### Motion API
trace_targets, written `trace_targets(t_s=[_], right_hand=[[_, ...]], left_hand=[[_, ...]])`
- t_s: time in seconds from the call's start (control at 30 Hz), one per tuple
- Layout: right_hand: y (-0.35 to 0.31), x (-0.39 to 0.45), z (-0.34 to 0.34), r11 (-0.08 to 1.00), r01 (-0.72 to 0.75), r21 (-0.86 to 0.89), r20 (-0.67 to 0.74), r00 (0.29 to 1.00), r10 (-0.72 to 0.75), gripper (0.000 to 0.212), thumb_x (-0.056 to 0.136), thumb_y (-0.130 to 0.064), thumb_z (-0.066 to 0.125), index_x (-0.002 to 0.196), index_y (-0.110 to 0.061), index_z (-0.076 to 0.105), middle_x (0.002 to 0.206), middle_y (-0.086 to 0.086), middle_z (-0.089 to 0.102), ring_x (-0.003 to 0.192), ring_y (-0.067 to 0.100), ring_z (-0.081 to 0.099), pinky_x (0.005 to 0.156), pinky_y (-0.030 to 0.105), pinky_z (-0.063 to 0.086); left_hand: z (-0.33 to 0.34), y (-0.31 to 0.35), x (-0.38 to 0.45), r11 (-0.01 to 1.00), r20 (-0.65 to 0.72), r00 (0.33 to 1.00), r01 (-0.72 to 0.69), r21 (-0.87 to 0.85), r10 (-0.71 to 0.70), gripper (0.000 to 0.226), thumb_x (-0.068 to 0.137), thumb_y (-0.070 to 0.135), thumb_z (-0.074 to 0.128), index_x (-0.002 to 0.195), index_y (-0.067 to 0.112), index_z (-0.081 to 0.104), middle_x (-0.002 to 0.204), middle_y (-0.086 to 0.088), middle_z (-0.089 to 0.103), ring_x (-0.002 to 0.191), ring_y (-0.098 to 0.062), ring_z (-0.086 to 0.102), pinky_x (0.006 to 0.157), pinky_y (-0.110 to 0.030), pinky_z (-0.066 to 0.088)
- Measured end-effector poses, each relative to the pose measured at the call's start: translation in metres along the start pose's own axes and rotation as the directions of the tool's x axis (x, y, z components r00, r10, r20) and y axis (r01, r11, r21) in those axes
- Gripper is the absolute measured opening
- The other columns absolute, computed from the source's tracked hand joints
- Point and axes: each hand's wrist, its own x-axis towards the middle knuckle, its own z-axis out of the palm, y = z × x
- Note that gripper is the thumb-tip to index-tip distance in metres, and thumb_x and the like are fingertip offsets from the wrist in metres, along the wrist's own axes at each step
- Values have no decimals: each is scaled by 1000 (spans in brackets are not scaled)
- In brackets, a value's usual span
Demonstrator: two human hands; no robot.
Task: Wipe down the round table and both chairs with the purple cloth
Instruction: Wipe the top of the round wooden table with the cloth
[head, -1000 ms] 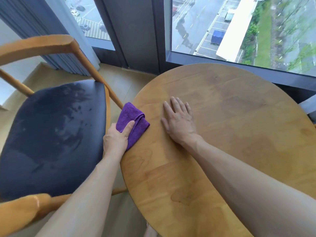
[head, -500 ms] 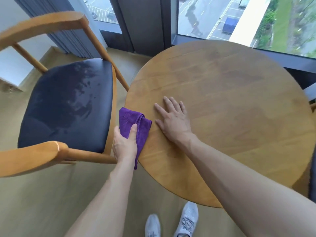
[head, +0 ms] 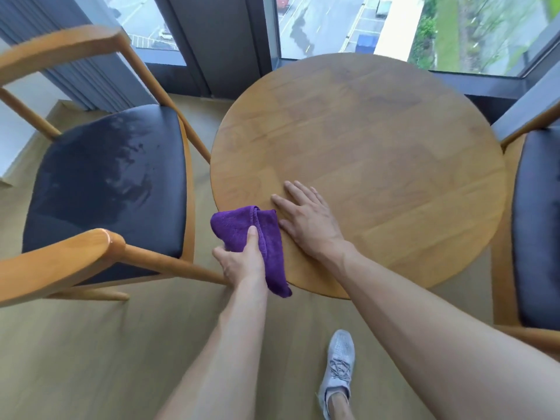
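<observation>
My left hand (head: 241, 259) grips the folded purple cloth (head: 242, 228) against the near-left rim of the round wooden table (head: 378, 140); part of the cloth hangs below the edge. My right hand (head: 309, 219) lies flat on the tabletop just right of the cloth, fingers spread and holding nothing. The left chair (head: 103, 183) has a dark seat with wet streaks and wooden arms. Only the dark seat edge and wooden frame of the right chair (head: 536, 225) show at the right border.
A floor-to-ceiling window (head: 348, 22) runs behind the table, with a grey curtain (head: 75, 74) at the left. Light wooden floor (head: 91, 359) lies in front. My grey shoe (head: 338, 368) stands below the table's near edge.
The cloth and my left hand have slid along the table's rim from the left side toward the near edge. My right hand stayed flat beside it. The view pulled back, showing the right chair.
</observation>
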Motion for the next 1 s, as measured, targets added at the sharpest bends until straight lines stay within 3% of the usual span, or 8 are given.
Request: trace_targets(t_s=[0.3,0.47,0.53,0.63,0.77,0.83,0.9,1.0], right_hand=[[-2,-65,2,995,-24,101,3,1000,23,50,102,-19,40,152,-23,37,164,2,22,153,17,13,124,33,10],[8,-105,-2,978,-40,202,26,999,35,51,102,-13,39,153,-20,37,162,1,28,152,14,18,124,28,12],[13,-120,-5,965,-67,253,21,998,64,50,102,-11,39,151,-16,39,160,1,33,151,13,21,123,24,13],[20,-143,-9,937,-113,329,7,993,117,46,103,-11,39,148,-15,45,157,-2,40,149,11,26,120,20,17],[35,-181,-18,905,-186,384,-103,965,242,41,103,-12,44,143,-10,51,149,4,48,145,18,35,118,27,26],[44,-201,-18,897,-304,320,-269,879,394,43,102,-18,49,143,-9,49,148,8,48,142,23,38,117,40,29],[47,-219,-16,805,-501,317,-437,677,593,46,100,-30,51,141,-10,48,147,8,46,136,24,41,112,43,34],[52,-234,-8,523,-683,510,-346,394,851,55,92,-52,49,122,-6,52,130,12,51,121,31,50,98,41,40]], left_hand=[[-1,-15,-44,975,107,975,206,-81,-197,69,74,46,81,121,19,40,126,-14,57,106,-42,63,92,-58,53],[-3,-23,-80,920,213,916,371,-126,-340,59,77,36,82,123,13,53,113,-9,67,88,-31,69,53,-39,54],[-1,-29,-101,896,265,886,424,-131,-380,52,79,31,82,121,12,57,111,-8,70,85,-27,69,63,-46,56],[7,-38,-132,856,312,829,510,-82,-464,44,79,32,81,112,12,60,108,-8,72,93,-28,70,98,-55,49],[22,-46,-168,785,402,726,619,-29,-558,38,81,30,79,112,16,63,105,-2,73,100,-22,69,103,-56,44],[33,-49,-182,753,461,673,658,-14,-579,36,84,26,77,116,15,64,107,-2,74,101,-21,70,103,-54,46],[44,-50,-192,717,502,618,697,5,-605,35,86,23,76,118,16,65,105,-3,75,100,-21,71,104,-50,47],[56,-53,-203,691,516,576,722,44,-634,33,88,20,74,119,18,63,101,-5,75,105,-20,69,108,-49,43]])
